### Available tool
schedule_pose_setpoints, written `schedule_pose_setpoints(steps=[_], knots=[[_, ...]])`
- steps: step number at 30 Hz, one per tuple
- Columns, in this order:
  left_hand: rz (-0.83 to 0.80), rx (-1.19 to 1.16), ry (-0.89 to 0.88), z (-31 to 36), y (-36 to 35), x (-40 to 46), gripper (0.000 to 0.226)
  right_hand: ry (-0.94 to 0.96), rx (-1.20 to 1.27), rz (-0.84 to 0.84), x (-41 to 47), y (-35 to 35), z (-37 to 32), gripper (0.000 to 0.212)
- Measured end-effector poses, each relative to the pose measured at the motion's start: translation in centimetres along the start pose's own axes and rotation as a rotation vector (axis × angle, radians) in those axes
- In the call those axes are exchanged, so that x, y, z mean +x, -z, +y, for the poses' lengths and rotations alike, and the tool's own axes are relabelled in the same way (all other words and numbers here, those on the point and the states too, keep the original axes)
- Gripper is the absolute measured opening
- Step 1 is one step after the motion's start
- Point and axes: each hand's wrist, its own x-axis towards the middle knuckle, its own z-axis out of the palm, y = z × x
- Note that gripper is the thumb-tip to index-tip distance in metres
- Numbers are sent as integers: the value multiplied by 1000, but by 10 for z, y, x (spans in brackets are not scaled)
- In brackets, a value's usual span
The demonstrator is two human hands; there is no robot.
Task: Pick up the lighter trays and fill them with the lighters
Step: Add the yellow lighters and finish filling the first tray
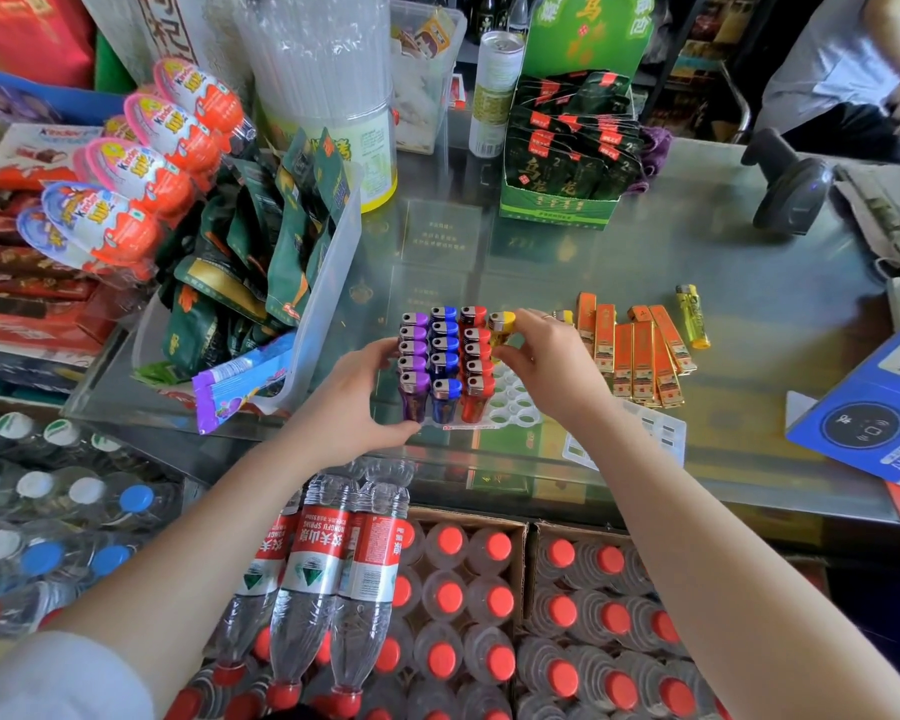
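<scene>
on counter | right hand (552, 366) pinches upright yellow lighter (501, 327) | over tray (510, 402)

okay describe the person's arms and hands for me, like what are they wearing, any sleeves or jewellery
Both forearms are bare, with no gloves on either the left hand or the right hand. A pale, whitish short sleeve shows at the upper left arm near the frame's bottom corner. The right hand wears a thin ring on one finger; its colour is hard to make out. No watch or bracelet is visible on either wrist.
</scene>
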Motion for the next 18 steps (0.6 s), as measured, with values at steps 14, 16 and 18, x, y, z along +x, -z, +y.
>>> schedule_pose_setpoints(steps=[14, 16, 18], knots=[[-46, 14, 24, 11, 3, 7, 73, -388, -342, 67, 8, 8, 23, 25], [-25, 13, 20, 12, 2, 7, 72, -419, -395, 47, 11, 6, 20, 23], [-3, 16, 16, 13, 1, 6, 69, -422, -444, 5, 13, 1, 15, 24]])
